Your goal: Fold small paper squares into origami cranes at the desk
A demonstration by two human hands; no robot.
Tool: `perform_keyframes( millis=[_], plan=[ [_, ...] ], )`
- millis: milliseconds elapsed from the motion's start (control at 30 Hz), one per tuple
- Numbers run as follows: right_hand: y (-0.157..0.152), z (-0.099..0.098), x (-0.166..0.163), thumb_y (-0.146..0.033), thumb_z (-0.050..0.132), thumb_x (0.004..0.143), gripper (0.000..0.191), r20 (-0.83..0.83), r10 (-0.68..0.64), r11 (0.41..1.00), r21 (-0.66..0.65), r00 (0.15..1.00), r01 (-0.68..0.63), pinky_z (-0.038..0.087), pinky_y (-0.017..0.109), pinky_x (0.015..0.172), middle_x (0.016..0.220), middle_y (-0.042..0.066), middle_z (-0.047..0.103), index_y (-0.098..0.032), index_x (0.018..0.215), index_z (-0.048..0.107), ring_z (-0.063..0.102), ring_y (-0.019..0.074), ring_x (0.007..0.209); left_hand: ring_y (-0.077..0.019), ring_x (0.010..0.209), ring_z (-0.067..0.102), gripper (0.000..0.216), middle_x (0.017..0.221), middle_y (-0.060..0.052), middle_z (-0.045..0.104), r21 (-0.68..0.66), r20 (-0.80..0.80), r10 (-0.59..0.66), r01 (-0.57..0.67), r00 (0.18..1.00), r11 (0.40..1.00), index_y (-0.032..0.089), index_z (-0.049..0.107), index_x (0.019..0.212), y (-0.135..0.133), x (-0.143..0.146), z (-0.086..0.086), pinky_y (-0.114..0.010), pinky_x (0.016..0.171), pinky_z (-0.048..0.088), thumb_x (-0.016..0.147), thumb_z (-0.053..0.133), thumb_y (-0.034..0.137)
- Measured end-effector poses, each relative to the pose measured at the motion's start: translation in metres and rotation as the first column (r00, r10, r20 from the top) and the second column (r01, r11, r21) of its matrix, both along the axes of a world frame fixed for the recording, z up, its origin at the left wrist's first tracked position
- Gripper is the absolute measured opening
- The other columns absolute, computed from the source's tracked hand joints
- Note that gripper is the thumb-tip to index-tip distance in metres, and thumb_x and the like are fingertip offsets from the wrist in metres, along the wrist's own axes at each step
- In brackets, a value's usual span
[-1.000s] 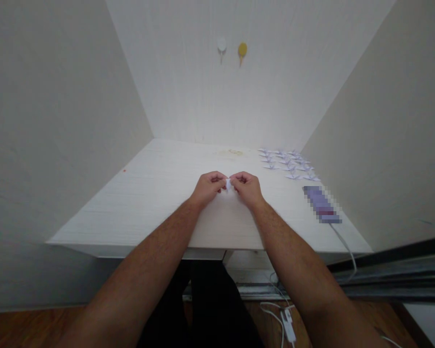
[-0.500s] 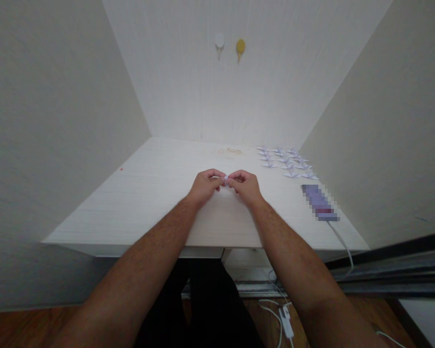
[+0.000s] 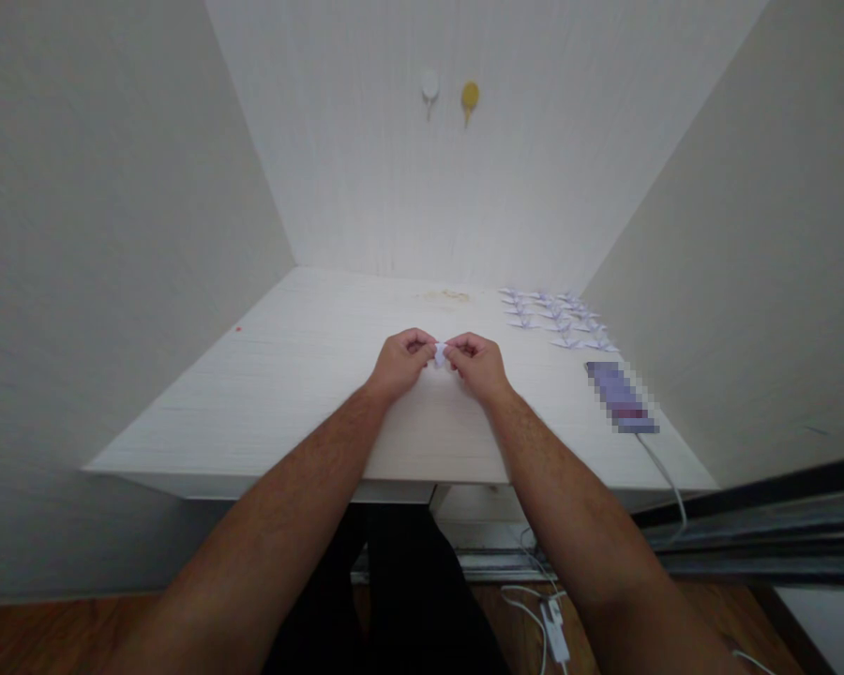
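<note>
A small piece of pale folded paper [image 3: 440, 353] is pinched between both hands over the middle of a white table [image 3: 288, 375]. My left hand [image 3: 399, 362] grips its left side with curled fingers. My right hand [image 3: 478, 362] grips its right side the same way. Most of the paper is hidden by my fingertips. Several small folded paper cranes [image 3: 555, 317] lie in rows at the far right of the table, apart from my hands.
A phone [image 3: 620, 397] lies near the table's right edge with a white cable [image 3: 668, 478] running off the front. Walls close in on the left, back and right. Two wall hooks [image 3: 450, 94] hang on the back wall. A charger plug [image 3: 557, 633] lies on the floor below.
The hands stay together on the paper. Only the fingertips shift slightly, and a bit more of the paper shows than half a second ago.
</note>
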State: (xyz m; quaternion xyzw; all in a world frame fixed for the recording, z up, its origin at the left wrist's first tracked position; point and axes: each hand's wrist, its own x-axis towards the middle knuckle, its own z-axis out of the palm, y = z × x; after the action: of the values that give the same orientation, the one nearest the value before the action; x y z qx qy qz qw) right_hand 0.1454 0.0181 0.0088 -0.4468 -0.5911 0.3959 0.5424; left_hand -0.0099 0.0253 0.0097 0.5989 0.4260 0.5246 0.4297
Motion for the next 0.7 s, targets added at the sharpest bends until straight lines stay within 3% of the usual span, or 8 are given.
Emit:
perform_keyframes(
  millis=[233,400,700],
  plan=[
    [0.004,-0.007,0.002,-0.034,0.07,0.068,0.019,0.012,-0.014,1.0,0.013,1.0,0.014,0.037,0.023,0.049,0.06,-0.002,0.06,-0.018,0.076,0.063,0.049,0.0101,0.051,-0.01,0.054,0.056,0.015,0.063,0.0,0.064,0.001,-0.023,0.014,-0.014,1.0,1.0,0.015,0.065,0.074,0.0,0.0,0.001,-0.022,0.054,0.045,0.067,0.068,0.028],
    [0.006,-0.011,0.003,-0.035,0.068,0.07,0.019,0.019,-0.004,1.0,0.028,1.0,0.003,0.038,0.023,0.05,0.073,0.001,0.067,-0.019,0.079,0.065,0.049,0.0098,0.054,-0.011,0.056,0.058,0.014,0.063,0.0,0.064,-0.003,-0.001,0.008,-0.008,1.0,1.0,0.015,0.064,0.073,-0.001,0.001,0.001,-0.023,0.056,0.047,0.067,0.068,0.027],
    [0.004,-0.007,0.003,-0.035,0.07,0.068,0.018,0.041,-0.062,0.997,0.051,0.997,0.06,0.037,0.023,0.049,0.063,-0.001,0.061,-0.019,0.073,0.063,0.05,0.0111,0.054,-0.0101,0.055,0.056,0.011,0.063,0.0,0.064,0.045,-0.028,0.026,-0.024,0.999,0.999,0.016,0.064,0.074,0.0,0.002,-0.002,-0.022,0.054,0.045,0.071,0.066,0.026]
  ],
)
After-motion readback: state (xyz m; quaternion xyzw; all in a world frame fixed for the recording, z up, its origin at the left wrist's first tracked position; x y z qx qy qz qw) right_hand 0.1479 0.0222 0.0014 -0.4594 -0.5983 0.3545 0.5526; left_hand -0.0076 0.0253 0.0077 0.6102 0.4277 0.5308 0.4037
